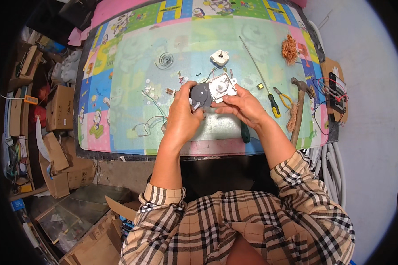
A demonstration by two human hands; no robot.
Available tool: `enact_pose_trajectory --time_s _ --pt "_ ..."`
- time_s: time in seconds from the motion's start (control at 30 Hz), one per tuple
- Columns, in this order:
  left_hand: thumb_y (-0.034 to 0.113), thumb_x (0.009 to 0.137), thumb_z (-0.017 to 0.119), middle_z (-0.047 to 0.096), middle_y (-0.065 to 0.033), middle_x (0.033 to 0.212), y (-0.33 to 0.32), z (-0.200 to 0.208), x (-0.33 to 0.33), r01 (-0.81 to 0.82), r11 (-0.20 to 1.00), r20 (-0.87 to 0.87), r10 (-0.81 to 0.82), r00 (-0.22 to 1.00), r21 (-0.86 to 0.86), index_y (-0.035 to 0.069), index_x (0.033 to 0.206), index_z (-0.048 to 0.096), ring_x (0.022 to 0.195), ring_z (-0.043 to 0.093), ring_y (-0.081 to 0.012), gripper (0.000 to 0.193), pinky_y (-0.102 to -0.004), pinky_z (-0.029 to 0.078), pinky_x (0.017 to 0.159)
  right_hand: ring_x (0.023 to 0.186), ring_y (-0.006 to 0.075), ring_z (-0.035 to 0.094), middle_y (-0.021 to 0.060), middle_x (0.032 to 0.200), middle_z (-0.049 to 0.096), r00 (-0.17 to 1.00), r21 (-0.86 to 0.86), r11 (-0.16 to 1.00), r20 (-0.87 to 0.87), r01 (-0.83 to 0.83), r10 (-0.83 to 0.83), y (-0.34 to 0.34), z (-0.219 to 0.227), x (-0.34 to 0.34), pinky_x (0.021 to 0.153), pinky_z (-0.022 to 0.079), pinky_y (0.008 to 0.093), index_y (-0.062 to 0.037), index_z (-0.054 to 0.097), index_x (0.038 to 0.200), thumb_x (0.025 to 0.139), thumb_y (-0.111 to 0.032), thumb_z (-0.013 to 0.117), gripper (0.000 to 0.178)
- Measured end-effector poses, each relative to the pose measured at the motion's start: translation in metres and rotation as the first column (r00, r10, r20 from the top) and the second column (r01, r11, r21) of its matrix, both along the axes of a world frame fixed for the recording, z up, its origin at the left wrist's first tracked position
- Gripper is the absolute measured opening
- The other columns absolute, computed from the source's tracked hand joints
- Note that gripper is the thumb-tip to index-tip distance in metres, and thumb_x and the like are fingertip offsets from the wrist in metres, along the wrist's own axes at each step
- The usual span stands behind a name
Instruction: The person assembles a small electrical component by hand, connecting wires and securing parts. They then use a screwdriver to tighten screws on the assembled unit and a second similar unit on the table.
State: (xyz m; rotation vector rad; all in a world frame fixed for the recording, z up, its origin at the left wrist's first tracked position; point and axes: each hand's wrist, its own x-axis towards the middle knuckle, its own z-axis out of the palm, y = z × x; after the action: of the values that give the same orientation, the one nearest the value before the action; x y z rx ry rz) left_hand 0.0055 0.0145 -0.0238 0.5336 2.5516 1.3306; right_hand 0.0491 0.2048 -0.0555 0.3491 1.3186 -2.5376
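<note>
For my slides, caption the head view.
Left hand holds dark round housing, right hand white mechanism, over cartoon mat.

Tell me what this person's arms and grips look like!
The left grip and right grip wear no gloves. The forearms are bare, with no watch showing. Above them, the left sleeve and right sleeve are loose and tan, with black-and-white checks.

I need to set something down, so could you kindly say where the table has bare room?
Bare patches: left of the spiral spring, and between the long screwdriver and the copper wire bundle. Crowded: at right, where the screwdriver's handle, pliers and hammer lie close, and left of the left hand, among loose wires.
</note>
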Motion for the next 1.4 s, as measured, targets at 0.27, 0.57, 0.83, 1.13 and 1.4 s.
enact_pose_trajectory --time_s 0.27,0.57,0.83,1.13,1.4 --pt "-0.004 0.071 0.067 0.059 -0.0167 0.105 0.001 0.012 -0.001 -0.043 0.999 0.035 0.042 0.999 0.027 0.003 0.122 0.045 0.065 0.061 -0.0188 0.055 -0.0325 0.049 0.062 0.104 0.0315 0.062 0.0198 0.117 0.057 0.999 -0.002 0.999 -0.032 -0.035 0.035 0.0 0.001 0.0 0.084 0.055 0.0364 0.0058 0.031 0.131 0.092 -0.001 0.046 0.042" --pt "0.006 0.066 0.076 0.057 -0.0131 0.102 0.001 0.005 -0.002 -0.092 0.995 -0.268 0.077 0.96 -0.044 0.002 0.12 0.048 0.069 0.058 -0.0185 0.061 -0.0321 0.05 0.064 0.102 0.0298 0.063 0.0197 0.113 0.058 0.999 -0.014 0.999 -0.004 -0.036 0.036 -0.002 0.001 0.0 0.083 0.055 0.0362 0.0063 0.032 0.129 0.091 -0.001 0.046 0.042" --pt "0.015 0.064 0.083 0.061 -0.0152 0.093 0.008 0.019 0.006 -0.055 0.981 -0.371 -0.019 0.929 -0.188 0.009 0.125 0.052 0.079 0.063 -0.027 0.069 -0.0357 0.052 0.067 0.091 0.0207 0.065 0.0139 0.109 0.061 0.999 -0.006 0.999 0.006 -0.053 0.053 0.001 -0.011 0.0 0.081 0.056 0.034 0.0008 0.042 0.127 0.09 -0.004 0.051 0.039" --pt "0.004 0.068 0.078 0.063 -0.0157 0.095 0.006 0.011 0.003 -0.013 0.988 -0.283 -0.032 0.959 -0.156 0.004 0.119 0.055 0.078 0.063 -0.0269 0.056 -0.0349 0.05 0.065 0.095 0.0261 0.065 0.0179 0.11 0.06 0.998 -0.002 0.998 -0.018 -0.063 0.063 -0.001 -0.002 0.001 0.082 0.056 0.0355 0.0043 0.035 0.13 0.089 -0.002 0.048 0.043" --pt "0.002 0.066 0.078 0.063 -0.0097 0.085 0.007 0.008 0.001 -0.05 0.995 -0.299 0.022 0.954 -0.085 0.002 0.114 0.057 0.064 0.056 -0.0144 0.052 -0.0285 0.046 0.057 0.095 0.0256 0.065 0.0174 0.11 0.061 0.998 0.023 0.998 0.002 -0.06 0.06 0.0 -0.002 0.001 0.081 0.056 0.0344 0.0025 0.041 0.126 0.089 -0.002 0.051 0.039"
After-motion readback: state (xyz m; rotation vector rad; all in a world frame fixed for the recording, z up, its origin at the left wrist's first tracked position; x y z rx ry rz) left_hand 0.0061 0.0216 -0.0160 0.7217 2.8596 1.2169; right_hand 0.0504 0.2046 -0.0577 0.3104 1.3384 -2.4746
